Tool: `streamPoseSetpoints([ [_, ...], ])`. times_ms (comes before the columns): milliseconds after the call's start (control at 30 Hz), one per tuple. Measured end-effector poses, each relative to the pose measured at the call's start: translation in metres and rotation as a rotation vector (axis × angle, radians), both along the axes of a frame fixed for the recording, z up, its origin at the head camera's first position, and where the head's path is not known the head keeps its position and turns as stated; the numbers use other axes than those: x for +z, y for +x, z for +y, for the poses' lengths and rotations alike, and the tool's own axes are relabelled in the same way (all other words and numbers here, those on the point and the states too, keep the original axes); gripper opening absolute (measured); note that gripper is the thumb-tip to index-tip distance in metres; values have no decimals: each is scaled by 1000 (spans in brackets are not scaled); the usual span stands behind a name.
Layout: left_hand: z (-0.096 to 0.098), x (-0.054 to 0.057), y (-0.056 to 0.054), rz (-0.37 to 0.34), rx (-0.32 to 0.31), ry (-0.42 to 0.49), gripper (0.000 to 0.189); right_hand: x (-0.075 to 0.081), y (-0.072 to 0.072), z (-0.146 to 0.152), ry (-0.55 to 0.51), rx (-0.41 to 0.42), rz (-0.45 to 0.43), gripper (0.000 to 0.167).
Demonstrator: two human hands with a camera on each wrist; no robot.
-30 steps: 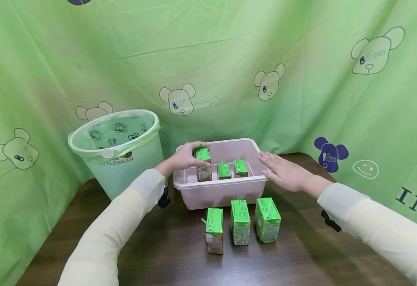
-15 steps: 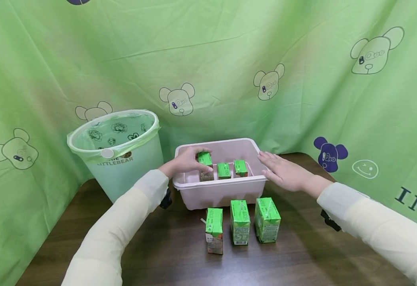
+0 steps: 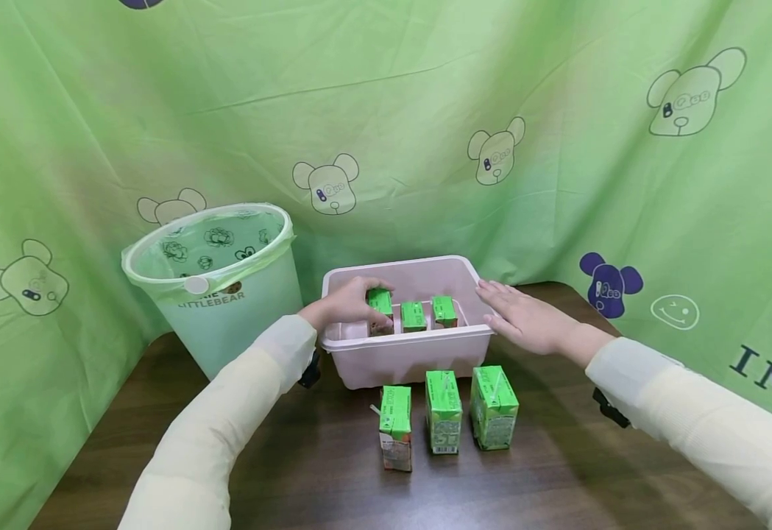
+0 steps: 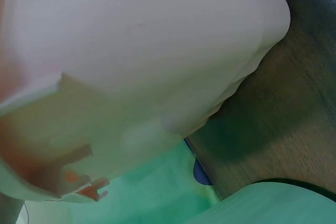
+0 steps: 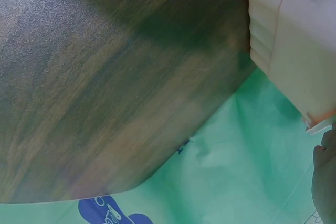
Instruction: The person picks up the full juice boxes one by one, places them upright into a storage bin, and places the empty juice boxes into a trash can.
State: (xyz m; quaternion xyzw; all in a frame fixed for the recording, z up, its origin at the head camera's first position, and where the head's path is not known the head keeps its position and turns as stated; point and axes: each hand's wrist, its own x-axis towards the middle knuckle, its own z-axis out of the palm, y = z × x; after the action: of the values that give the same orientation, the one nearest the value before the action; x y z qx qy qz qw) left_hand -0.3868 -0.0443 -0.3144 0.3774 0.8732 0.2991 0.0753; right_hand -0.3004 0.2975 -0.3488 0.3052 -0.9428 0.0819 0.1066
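Note:
Inside the pale pink bin [image 3: 412,361], my left hand [image 3: 347,302] grips a green-topped drink carton [image 3: 379,300] near the bin's left end, thumb on the near side and fingers behind. Two more cartons stand beside it in the bin, a middle carton [image 3: 413,316] and a right carton [image 3: 444,311]. My right hand [image 3: 525,316] lies with straight fingers against the bin's right rim. In front of the bin, three cartons stand upright on the table: a left one [image 3: 396,427], a middle one [image 3: 444,412] and a right one [image 3: 494,408].
A mint-green trash can [image 3: 240,324] with a bag lining stands left of the bin, close to my left forearm. The dark wooden table [image 3: 319,471] ends at a green printed curtain [image 3: 412,88] behind. In the left wrist view the bin wall [image 4: 147,40] fills much of the picture.
My left hand has lowered the carton into the bin and shifted slightly right, so the carton's top now sits about level with the other two. My right hand has stayed at the rim.

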Motion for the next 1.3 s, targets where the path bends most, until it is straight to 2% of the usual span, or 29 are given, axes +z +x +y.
streamPoseSetpoints([
  [300, 2, -9, -7, 11, -9, -33, 72, 3, 1, -1, 8, -10, -15, 58],
  [533, 4, -10, -6, -22, 4, -55, 71, 3, 1, -1, 1, 0, -9, 59],
  [1033, 10, -17, -7, -2, 11, -111, 64, 3, 0, -2, 9, -13, -36, 59],
  [1300, 10, -16, -7, -52, 20, -108, 63, 3, 0, -2, 8, -19, -47, 60],
])
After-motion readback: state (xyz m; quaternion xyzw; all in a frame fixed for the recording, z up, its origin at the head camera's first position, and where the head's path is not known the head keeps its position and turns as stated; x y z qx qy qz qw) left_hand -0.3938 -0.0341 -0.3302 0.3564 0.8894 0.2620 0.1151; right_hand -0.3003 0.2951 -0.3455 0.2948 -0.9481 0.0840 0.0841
